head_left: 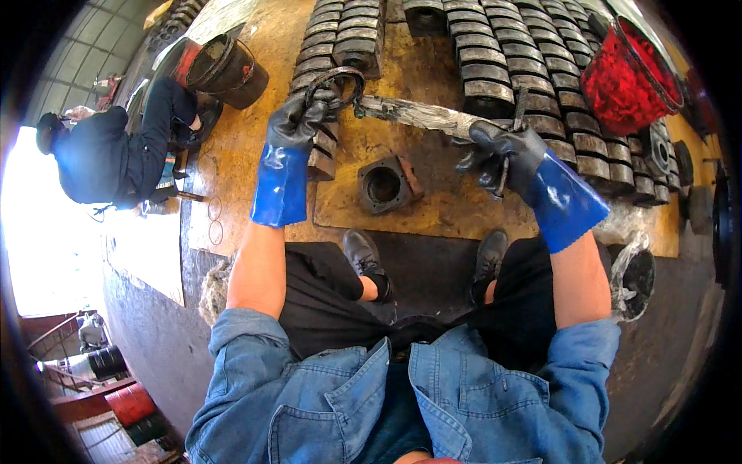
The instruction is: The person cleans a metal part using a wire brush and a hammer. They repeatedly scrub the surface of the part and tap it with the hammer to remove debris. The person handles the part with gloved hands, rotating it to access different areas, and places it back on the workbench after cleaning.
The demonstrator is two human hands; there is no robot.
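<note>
Both my hands wear gloves, dark at the fingers with blue cuffs. My left hand (303, 116) is closed on a dark metal ring (360, 87), held up above the mat. A flat stick (421, 114) smeared with grey paste runs from my right hand (506, 155) to the ring, its far end at the ring's right side. The same right hand has a thin dark rod (520, 108) across it, some of its fingers spread. Below and between my hands, a square metal block (384, 186) with a round bore sits on the mat near my shoes.
Rows of similar metal blocks (483, 58) stand ahead and right; another row (359, 42) stands ahead left. A red-stained bucket (630, 77) is at the right, a dark bucket (232, 73) at the left. A person (116, 155) in dark clothes sits at the left, beside thin rings (215, 209).
</note>
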